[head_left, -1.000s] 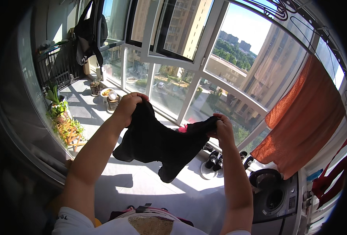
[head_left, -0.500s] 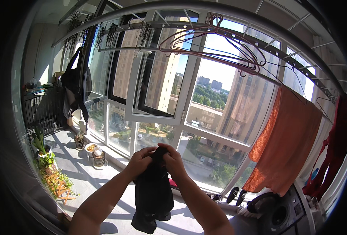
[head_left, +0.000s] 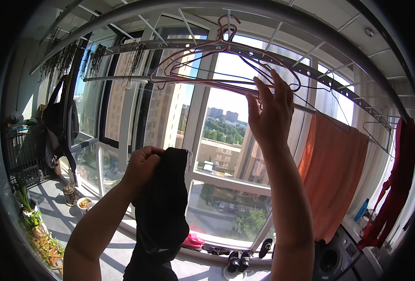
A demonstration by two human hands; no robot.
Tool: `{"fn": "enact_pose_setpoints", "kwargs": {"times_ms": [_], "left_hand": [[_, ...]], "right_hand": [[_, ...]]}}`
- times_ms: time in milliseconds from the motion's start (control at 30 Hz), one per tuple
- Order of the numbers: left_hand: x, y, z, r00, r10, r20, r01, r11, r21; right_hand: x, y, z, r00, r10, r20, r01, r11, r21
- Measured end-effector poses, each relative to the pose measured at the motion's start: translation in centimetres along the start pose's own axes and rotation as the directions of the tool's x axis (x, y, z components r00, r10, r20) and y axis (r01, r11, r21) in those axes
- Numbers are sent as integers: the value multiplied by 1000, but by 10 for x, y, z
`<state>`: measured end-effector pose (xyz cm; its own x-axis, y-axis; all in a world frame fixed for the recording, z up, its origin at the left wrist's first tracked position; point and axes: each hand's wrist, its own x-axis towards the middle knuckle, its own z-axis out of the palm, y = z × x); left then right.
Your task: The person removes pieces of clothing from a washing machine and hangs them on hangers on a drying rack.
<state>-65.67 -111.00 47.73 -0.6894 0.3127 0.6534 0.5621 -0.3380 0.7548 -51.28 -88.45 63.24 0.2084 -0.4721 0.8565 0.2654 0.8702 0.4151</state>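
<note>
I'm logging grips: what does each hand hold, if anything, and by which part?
Left hand: the black cloth, by its top edge. Right hand: open near the hangers, no hold visible.

Off comes the right hand (head_left: 273, 112)! Half a second ago it's bunched against the left hand (head_left: 144, 166) atop the black garment (head_left: 160, 206); now it's way up by the clothes hangers (head_left: 225, 45), fingers (head_left: 281, 89) parted near their right end, whether touching them is hard to tell. So the left hand carries the garment alone! Gone is that wide two-handed stretch of a second ago; the garment now hangs long, its lower end out of view.
</note>
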Motion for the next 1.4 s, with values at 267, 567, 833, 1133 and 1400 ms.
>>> {"fn": "enact_pose_setpoints", "kwargs": {"times_ms": [267, 567, 833, 1133, 1400], "left_hand": [[115, 58, 12, 916, 391, 90, -401, 900, 172], [234, 81, -16, 809, 587, -19, -536, 750, 388], [181, 65, -57, 955, 266, -129, -250, 960, 124], [39, -52, -79, 932, 222, 286, -311, 895, 321], [-24, -119, -57, 914, 96, 394, -234, 918, 320]], "right_hand": [[79, 128, 41, 824, 396, 405, -336, 917, -214], [102, 70, 47, 934, 357, 24, -352, 930, -105], [70, -2, 44, 860, 477, 183, -484, 875, -5], [-169, -68, -51, 354, 189, 916, -848, 479, 228], [-218, -149, -51, 65, 229, 971, -987, -131, 97]]}}
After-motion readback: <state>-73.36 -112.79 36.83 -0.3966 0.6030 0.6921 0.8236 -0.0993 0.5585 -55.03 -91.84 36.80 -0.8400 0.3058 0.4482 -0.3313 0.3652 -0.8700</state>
